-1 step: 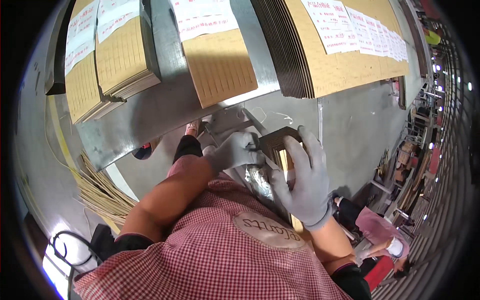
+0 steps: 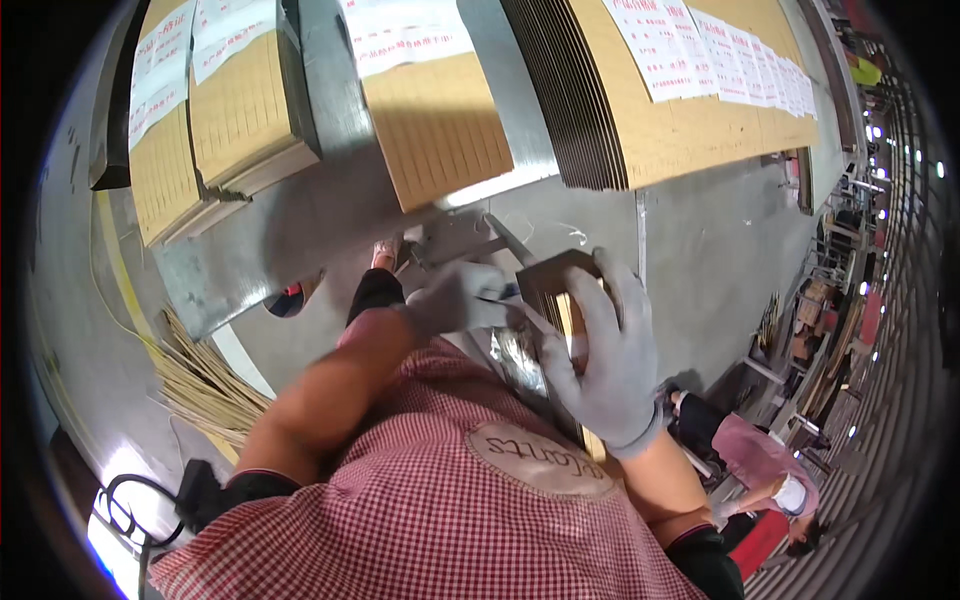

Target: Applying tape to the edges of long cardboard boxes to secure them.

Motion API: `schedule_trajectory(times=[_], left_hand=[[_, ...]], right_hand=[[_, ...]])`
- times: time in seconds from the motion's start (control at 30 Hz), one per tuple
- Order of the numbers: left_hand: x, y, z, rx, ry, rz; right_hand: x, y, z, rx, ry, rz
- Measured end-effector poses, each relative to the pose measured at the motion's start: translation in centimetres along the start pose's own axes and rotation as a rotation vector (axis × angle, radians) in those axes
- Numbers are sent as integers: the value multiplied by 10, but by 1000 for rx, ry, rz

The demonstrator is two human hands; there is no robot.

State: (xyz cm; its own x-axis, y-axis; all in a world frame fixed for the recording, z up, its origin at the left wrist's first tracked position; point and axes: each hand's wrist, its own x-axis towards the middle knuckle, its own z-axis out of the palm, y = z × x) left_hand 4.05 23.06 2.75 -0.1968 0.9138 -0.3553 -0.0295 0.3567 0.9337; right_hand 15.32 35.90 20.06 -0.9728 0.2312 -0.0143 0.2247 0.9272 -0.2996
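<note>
My right hand (image 2: 608, 365), in a grey glove, curls its fingers round a stack of narrow, dark-edged boards (image 2: 556, 272) with a yellowish strip down one side. The stack stands in front of my body, below the table's near edge. Just left of it is my left hand (image 2: 462, 298), gloved too and smeared by motion. Its fingers look closed near the stack's left side, at a small dark bluish thing (image 2: 508, 292) too small to name. Between the hands and the apron shows a shiny, crinkled surface (image 2: 520, 362). The stack's lower part is mostly hidden.
A metal table (image 2: 245, 265) ahead bears several stacks of yellowish boards (image 2: 440, 135) with white printed slips on them. A larger dark-edged stack (image 2: 700, 150) lies at right. Long thin strips (image 2: 205, 375) lie on the floor at left. A person (image 2: 755, 460) bends down at lower right.
My left hand has shifted slightly left and blurred. The stack's top end now looks flat and brown, where stepped edges showed before. My right hand stays almost in place.
</note>
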Motion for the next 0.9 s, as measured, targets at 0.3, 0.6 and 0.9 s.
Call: schedule_trajectory(times=[0.3,0.6,0.9], left_hand=[[-61,177,-52,245,-144,500],[14,133,-10,175,-115,623],[15,120,1,129,64,616]], right_hand=[[-13,20,11,360,173,58],[-41,90,-41,1123,55,601],[15,62,-55,-337,-258,-20]])
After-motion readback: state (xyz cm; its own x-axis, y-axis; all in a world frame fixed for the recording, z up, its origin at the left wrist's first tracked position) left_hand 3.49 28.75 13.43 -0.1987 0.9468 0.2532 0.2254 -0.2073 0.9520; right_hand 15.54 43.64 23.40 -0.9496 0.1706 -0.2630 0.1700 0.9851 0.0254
